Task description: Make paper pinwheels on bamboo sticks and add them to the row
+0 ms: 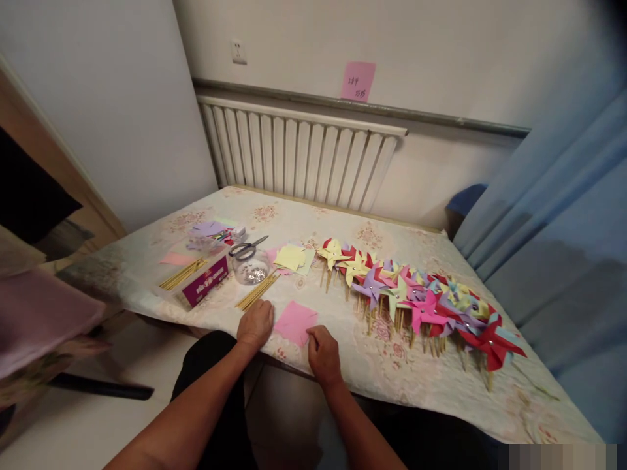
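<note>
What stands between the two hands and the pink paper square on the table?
Nothing visible does. The left hand rests at the left edge of the pink paper square, and the right hand touches its near right corner. The wooden sticks and the pinwheels lie apart from it.

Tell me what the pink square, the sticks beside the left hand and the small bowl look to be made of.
Pink square: thin matte paper, lying flat with crisp straight edges. Sticks: pale tan and slender, probably bamboo or wood. Bowl: clear and glossy, its silvery contents showing through; glass or plastic, cannot tell which.
</note>
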`<state>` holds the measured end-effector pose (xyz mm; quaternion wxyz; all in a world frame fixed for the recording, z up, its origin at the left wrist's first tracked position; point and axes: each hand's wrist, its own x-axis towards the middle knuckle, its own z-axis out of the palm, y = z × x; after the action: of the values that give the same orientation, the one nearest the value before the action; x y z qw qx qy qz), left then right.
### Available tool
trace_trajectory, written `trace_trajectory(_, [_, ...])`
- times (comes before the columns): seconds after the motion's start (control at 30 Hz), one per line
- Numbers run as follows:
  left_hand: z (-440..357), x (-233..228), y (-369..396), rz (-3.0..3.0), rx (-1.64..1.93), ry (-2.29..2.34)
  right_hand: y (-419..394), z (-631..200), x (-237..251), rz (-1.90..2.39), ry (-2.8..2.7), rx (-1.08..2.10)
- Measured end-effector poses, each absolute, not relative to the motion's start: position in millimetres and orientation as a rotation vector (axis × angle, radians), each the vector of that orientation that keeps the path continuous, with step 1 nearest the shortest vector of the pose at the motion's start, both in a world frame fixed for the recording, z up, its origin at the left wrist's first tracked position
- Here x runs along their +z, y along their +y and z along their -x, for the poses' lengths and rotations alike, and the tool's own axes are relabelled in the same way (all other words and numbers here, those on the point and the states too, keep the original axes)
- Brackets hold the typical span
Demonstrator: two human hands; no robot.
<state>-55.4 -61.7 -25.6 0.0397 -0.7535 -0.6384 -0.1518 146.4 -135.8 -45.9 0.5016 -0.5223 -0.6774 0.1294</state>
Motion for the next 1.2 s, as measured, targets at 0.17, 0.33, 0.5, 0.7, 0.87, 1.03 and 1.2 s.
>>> trace_trajectory(0.17, [55.0,-24.8,-61.8,2.302,-0.431,-1.984,-135.4,-145.0,-47.6,1.258,-1.639,0.301])
trace_trajectory(0.33, [55.6,-25.8,-61.7,2.308,-0.423,-2.002,-135.4,-143.9,-48.2,1.273,-1.650,0.270])
trace_trajectory(0.5, [55.9,-26.1,-62.8,2.305,-0.449,-1.985,-135.9,-143.2,-48.4,1.286,-1.656,0.265])
trace_trajectory(0.7, [56.9,-27.7,-62.7,2.289,-0.446,-1.968,-136.3,-143.1,-47.8,1.291,-1.663,0.250])
trace_trajectory(0.87, [57.4,-29.6,-62.5,2.284,-0.441,-1.962,-136.1,-142.9,-47.6,1.294,-1.665,0.237])
trace_trajectory(1.03, [57.5,-30.3,-62.7,2.281,-0.475,-1.953,-135.9,-142.8,-48.5,1.288,-1.664,0.232])
trace_trajectory(1.2, [57.8,-30.1,-63.1,2.286,-0.482,-1.943,-135.8,-142.8,-49.9,1.300,-1.668,0.226])
